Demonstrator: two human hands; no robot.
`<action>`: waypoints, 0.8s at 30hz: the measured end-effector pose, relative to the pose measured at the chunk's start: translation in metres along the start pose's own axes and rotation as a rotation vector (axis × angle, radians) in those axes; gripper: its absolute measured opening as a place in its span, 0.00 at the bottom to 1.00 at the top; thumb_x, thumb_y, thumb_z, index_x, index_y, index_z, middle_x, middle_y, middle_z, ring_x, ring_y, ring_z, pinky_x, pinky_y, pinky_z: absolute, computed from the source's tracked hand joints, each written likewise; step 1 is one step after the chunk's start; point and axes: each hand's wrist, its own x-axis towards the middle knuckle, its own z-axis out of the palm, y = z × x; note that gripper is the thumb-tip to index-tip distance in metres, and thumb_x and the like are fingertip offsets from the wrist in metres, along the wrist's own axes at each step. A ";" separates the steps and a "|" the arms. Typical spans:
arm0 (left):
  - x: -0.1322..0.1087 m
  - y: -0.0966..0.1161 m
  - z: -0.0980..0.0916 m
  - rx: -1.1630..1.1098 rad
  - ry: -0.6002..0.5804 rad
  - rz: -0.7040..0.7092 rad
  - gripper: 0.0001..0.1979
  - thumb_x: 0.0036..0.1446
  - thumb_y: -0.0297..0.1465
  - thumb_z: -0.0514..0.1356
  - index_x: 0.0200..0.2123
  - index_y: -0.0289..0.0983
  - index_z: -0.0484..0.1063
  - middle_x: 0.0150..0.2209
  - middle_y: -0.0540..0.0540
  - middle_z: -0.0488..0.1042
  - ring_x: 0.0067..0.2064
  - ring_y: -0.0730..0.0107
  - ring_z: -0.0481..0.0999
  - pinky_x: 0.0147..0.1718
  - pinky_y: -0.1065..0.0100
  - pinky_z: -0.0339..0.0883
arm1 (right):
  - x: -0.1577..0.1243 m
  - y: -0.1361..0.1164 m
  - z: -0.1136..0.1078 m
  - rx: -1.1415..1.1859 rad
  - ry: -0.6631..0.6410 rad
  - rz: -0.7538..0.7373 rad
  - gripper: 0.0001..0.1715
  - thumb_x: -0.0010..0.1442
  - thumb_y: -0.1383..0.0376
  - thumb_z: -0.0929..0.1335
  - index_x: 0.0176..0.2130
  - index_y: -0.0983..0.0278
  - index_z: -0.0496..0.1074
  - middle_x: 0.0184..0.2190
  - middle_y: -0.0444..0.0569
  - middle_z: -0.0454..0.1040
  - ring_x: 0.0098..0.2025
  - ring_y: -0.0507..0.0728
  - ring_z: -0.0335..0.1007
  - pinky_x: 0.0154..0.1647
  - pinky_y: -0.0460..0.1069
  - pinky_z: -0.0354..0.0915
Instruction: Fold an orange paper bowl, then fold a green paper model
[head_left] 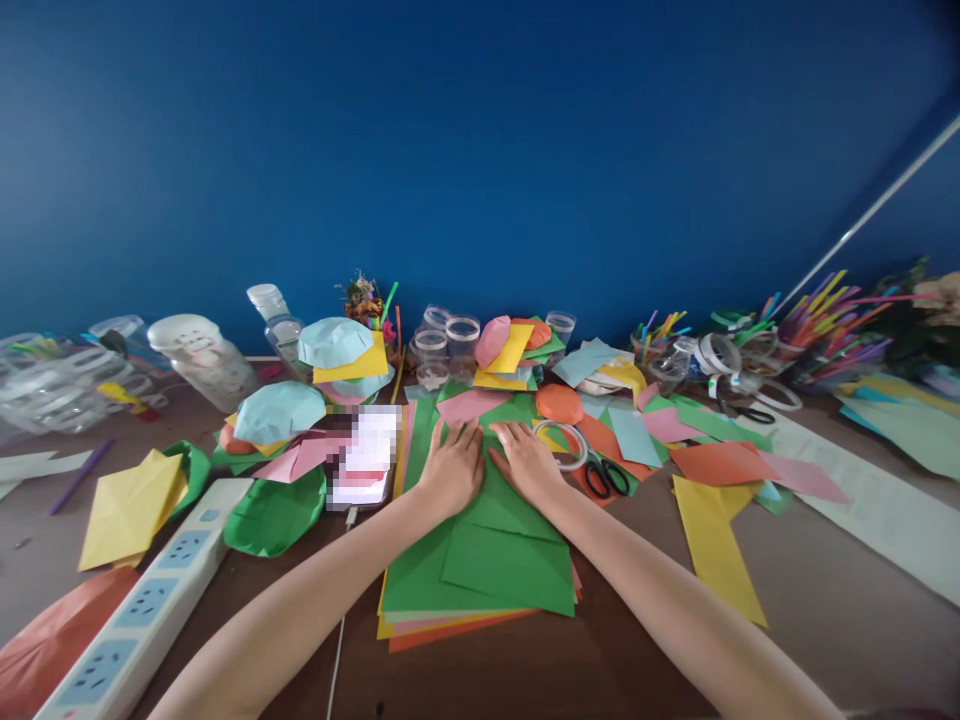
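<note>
Left hand [450, 467]: grip open and flat, holding nothing, palm down on the paper.
Right hand [527, 462]: grip likewise open and flat, just beside the left.
Stack of green paper sheets [487, 565]: under both hands, near centre of the brown wooden tabletop [637, 650].

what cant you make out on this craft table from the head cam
In the head view:
Green paper: the left hand and right hand hide the part beneath them.
Flat object: pixelation hides what it is.
White power strip: the bottom edge cuts off its end.
Clear plastic containers: the left edge cuts them off.
</note>
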 end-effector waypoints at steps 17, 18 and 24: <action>0.003 -0.006 0.006 -0.091 -0.123 0.134 0.22 0.61 0.27 0.43 0.58 0.31 0.56 0.59 0.38 0.58 0.61 0.60 0.54 0.57 0.54 0.49 | -0.003 -0.009 -0.004 -0.030 -0.001 0.028 0.20 0.59 0.66 0.63 0.52 0.64 0.60 0.40 0.52 0.69 0.41 0.59 0.62 0.41 0.51 0.61; 0.003 -0.006 0.006 -0.087 -0.125 0.140 0.22 0.61 0.27 0.43 0.58 0.31 0.56 0.59 0.37 0.58 0.61 0.60 0.55 0.57 0.54 0.49 | -0.003 -0.009 -0.004 -0.034 -0.005 0.034 0.20 0.60 0.66 0.62 0.53 0.64 0.60 0.40 0.52 0.69 0.41 0.59 0.62 0.41 0.51 0.61; 0.002 -0.006 0.006 -0.055 -0.113 0.158 0.23 0.59 0.25 0.44 0.58 0.29 0.55 0.59 0.35 0.58 0.62 0.59 0.54 0.57 0.55 0.50 | -0.004 -0.013 -0.003 -0.075 -0.030 0.054 0.20 0.62 0.70 0.57 0.54 0.65 0.59 0.42 0.54 0.70 0.42 0.59 0.62 0.41 0.52 0.61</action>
